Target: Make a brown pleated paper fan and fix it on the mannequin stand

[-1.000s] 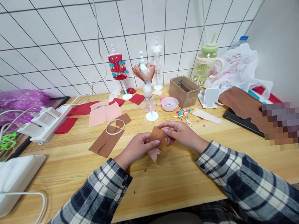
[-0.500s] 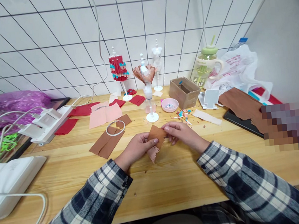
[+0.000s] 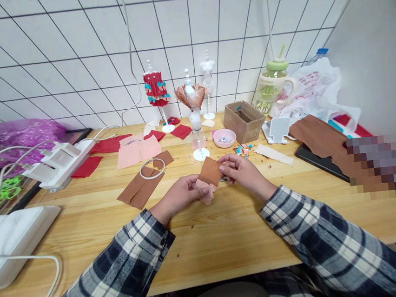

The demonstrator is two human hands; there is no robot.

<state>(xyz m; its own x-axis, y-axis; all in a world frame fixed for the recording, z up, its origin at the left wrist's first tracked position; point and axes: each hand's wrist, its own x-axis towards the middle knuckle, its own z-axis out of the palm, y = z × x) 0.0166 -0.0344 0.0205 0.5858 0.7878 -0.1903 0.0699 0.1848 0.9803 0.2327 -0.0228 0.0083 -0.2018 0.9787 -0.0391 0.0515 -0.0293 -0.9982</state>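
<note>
Over the middle of the table, my left hand [image 3: 181,194] pinches a pale pink piece of crepe paper [image 3: 208,197] with a zigzag lower edge. My right hand [image 3: 244,172] grips the right side of a brown piece of crepe paper [image 3: 210,169], which overlaps the top of the pink one. Something small and dark shows under my right fingers; I cannot make out what it is. Just beyond stands a small white dress form [image 3: 195,120] with brown and pink jagged petals around its bust. Brown sheets [image 3: 139,189] lie left of my hands, with a white ring [image 3: 153,168] on them.
Behind are a dress form in a red ruffled dress [image 3: 156,89] and a bare one [image 3: 208,75]. To the right stand a pink bowl [image 3: 225,145], a cardboard box [image 3: 252,127], paper scraps [image 3: 244,150] and a lidded drink bottle [image 3: 272,87]. A power strip [image 3: 59,166] sits left.
The brown piece has shifted up and right with my right hand, off the pink piece. More of the pink piece now shows in my left hand.
</note>
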